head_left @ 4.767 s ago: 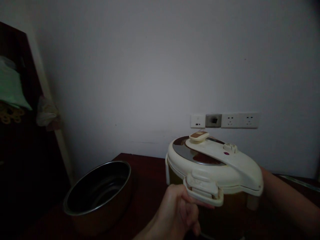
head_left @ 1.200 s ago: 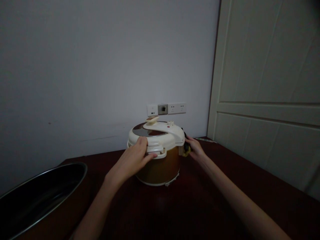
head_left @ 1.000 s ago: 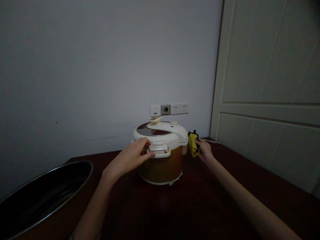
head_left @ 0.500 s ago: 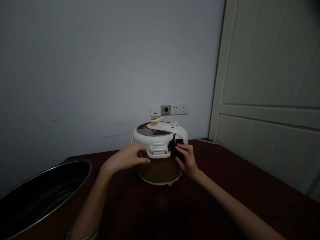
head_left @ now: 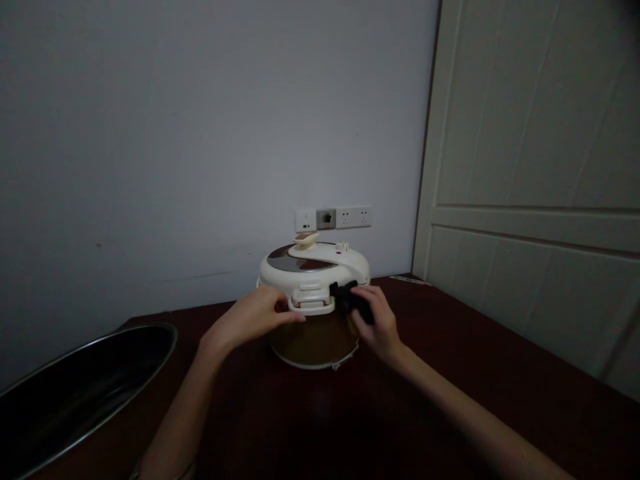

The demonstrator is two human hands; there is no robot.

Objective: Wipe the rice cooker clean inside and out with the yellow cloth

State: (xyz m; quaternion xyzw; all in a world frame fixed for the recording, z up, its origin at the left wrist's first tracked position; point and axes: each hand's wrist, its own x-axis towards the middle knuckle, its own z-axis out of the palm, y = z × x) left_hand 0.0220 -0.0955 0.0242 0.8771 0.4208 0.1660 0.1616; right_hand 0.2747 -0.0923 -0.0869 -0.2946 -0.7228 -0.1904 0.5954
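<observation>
Bare forearms, no sleeves visible.

I see a rice cooker (head_left: 315, 300) on a dark red table (head_left: 400, 400). My left hand (head_left: 250, 319) touches its front. My right hand (head_left: 377, 320) presses a dark cloth (head_left: 345, 298) against its side. A big metal pot (head_left: 75, 393) sits far left.
</observation>
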